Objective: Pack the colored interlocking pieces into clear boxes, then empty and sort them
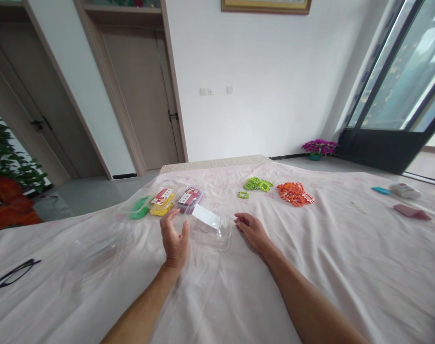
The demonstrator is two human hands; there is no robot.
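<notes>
A clear plastic box (222,235) with a white label lies on the cloth between my hands, its lid toward the far side. My left hand (175,241) is at the box's left side, thumb and fingers apart; whether it touches the box I cannot tell. To the right, my right hand (252,233) rests with loosely bent fingers, a small gap from the box, holding nothing visible. Just beyond my left hand sit a labelled box of purple pieces (189,198), a labelled box of yellow pieces (162,201) and a box with green pieces (140,208).
Light green pieces (257,184) lie in a pile, with a small green ring (243,195) beside it. Orange pieces (295,194) are heaped further right. Clear plastic packaging (102,251) and black glasses (15,274) lie left; a pink cloth (412,211) and a white packet (405,190) lie right.
</notes>
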